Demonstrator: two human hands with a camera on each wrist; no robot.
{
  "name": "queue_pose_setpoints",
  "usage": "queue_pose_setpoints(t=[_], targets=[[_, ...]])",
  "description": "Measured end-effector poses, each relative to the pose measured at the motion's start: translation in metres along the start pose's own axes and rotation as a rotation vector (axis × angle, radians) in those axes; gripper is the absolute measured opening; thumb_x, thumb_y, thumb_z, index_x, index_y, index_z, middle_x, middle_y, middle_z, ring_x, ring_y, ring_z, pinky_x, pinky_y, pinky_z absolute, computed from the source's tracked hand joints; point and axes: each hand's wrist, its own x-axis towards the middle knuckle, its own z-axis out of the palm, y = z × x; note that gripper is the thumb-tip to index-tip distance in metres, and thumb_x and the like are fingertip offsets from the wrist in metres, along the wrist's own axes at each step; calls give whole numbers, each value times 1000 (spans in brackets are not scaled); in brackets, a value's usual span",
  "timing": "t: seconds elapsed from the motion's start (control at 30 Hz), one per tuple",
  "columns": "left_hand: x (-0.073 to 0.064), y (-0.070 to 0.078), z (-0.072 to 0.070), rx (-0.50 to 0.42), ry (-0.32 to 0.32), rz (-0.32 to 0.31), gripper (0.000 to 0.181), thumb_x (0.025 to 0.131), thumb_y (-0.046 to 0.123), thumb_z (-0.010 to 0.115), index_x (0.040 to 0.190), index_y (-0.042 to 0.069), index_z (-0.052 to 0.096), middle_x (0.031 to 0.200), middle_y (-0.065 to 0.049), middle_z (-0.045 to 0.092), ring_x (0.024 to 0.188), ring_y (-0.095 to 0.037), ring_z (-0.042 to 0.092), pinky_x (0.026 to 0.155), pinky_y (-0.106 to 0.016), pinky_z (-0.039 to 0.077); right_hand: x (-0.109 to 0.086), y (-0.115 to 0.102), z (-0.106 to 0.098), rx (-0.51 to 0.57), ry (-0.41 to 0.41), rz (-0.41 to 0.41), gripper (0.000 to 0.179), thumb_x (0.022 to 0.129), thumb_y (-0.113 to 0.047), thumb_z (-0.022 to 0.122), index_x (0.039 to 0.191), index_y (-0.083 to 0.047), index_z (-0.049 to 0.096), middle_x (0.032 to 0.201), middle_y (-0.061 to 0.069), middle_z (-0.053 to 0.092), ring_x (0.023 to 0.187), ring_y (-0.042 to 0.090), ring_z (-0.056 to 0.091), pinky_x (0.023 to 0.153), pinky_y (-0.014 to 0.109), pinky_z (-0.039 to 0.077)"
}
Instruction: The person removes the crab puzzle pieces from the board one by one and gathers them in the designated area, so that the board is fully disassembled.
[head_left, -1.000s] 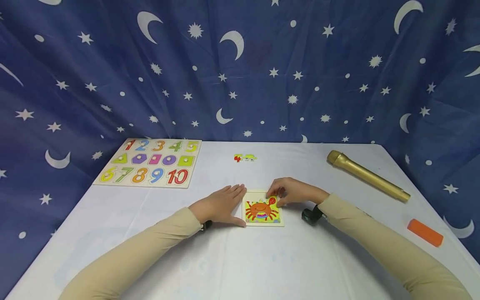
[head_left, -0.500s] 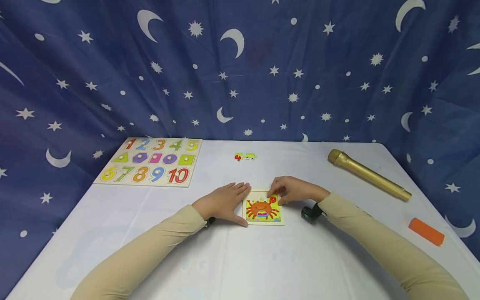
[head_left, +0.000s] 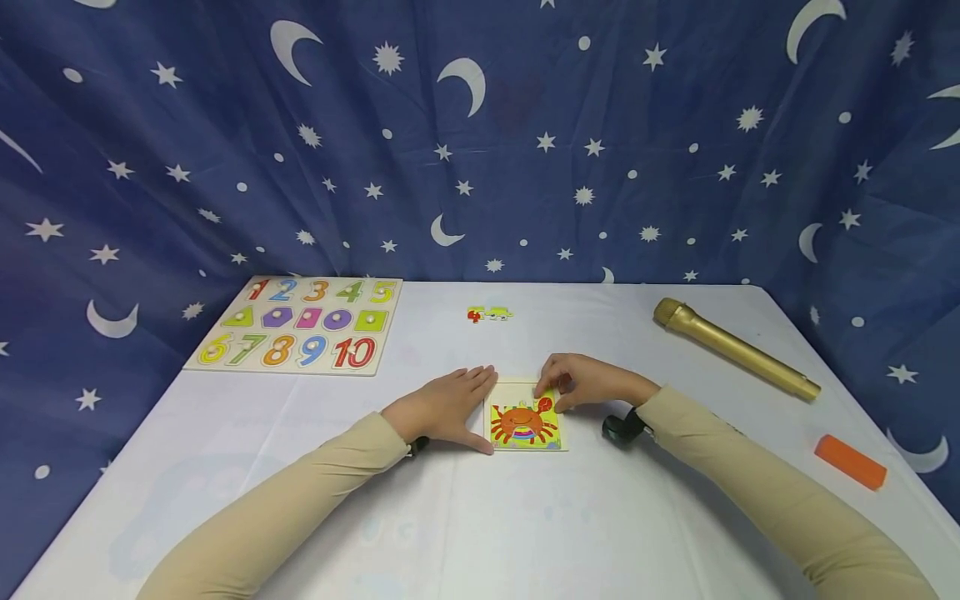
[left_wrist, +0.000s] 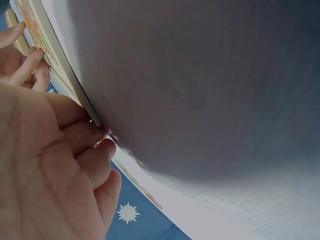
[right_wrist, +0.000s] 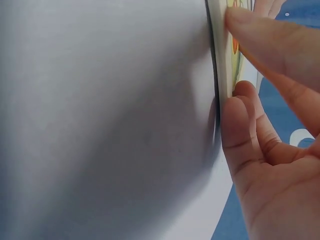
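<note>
A small square crab jigsaw puzzle (head_left: pixel 523 425) lies in a pale wooden frame at the middle of the table. Along the frame's left side rests my left hand (head_left: pixel 441 408), fingers extended and thumb near the front corner. My right hand (head_left: pixel 596 382) has its fingers curled at the back right corner, pinching a puzzle piece (head_left: pixel 545 402) with the crab's red claw. In the right wrist view, the thumb (right_wrist: pixel 270 42) sits over the frame's edge (right_wrist: pixel 222 65), with other fingers against its side. Bare pale wood shows at the frame's back. Two loose puzzle pieces (head_left: pixel 498 314) lie farther back.
A wooden number and shape board (head_left: pixel 367 304) lies at the back left. On the right are a gold microphone (head_left: pixel 738 350) and an orange block (head_left: pixel 851 462). A starry blue curtain (head_left: pixel 517 225) hangs behind the white table (head_left: pixel 465 517).
My left hand has shifted slightly right along the frame's side. The right hand stays at the back right corner with little visible change.
</note>
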Motion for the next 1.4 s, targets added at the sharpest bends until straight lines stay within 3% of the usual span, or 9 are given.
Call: queue_pose_setpoints(t=[0.3, 0.87, 1.4], targets=[[0, 0, 0, -23, -6, -6, 109, 75, 75, 54, 151, 7, 14, 159, -7, 14, 147, -20, 14, 121, -34, 15, 3, 1, 0, -5, 21, -7, 25, 75, -6, 77, 100, -12, 73, 102, 5, 61, 85, 12, 51, 76, 20, 51], [4, 0, 3, 35, 11, -9, 98, 83, 70, 47, 151, 6, 17, 158, -8, 17, 147, -21, 17, 121, -36, 16, 6, 3, -2, 8, 59, 12, 28, 76, -5, 76, 103, -11, 72, 101, 6, 62, 86, 13, 54, 77, 21, 51], [2, 2, 1, 24, 2, -14, 98, 83, 69, 49, 151, 6, 17, 158, -7, 17, 147, -20, 16, 121, -35, 16, 10, 3, -4, -17, -13, 0, 22, 77, -3, 74, 98, -12, 73, 102, 6, 58, 86, 13, 49, 76, 21, 48]])
